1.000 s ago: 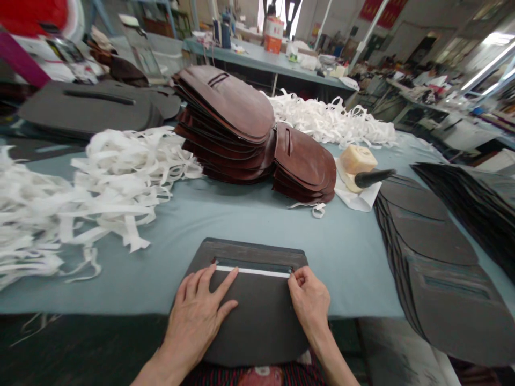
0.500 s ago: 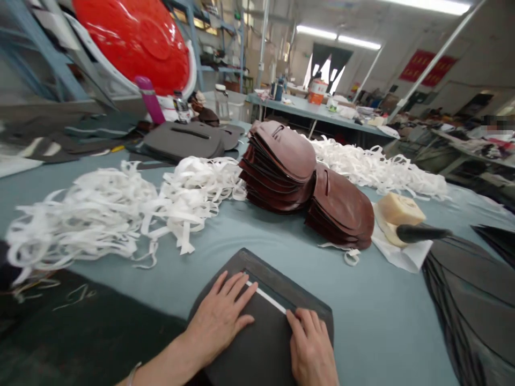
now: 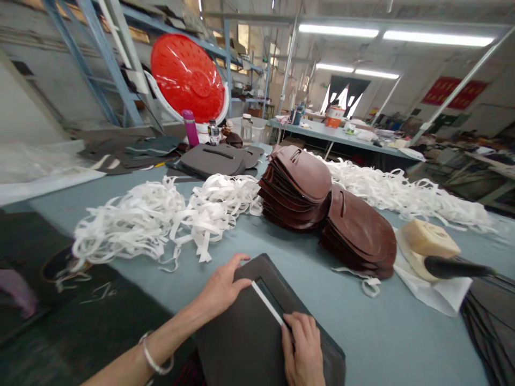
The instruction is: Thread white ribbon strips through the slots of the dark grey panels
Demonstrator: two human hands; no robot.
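Leather panel stacks (image 3: 295, 187) on the table (image 3: 362, 332) — cut strips (image 3: 132, 220) left and behind, block (image 3: 428, 238) right

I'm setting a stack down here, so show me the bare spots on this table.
Bare blue cloth lies between the dark panel and the white paper, below the brown stacks. A narrower strip runs between the panel and the white strips. Crowded: the far side, where strips and stacks pile up.

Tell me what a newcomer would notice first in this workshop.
The large red round plastic disc stands out first, at the upper left in front of a blue metal rack. Mid-table, stacked brown leather pieces sit beside heaps of tangled white strips. At the bottom, the left hand and right hand are on a dark grey panel, with a white strip showing in its slot.
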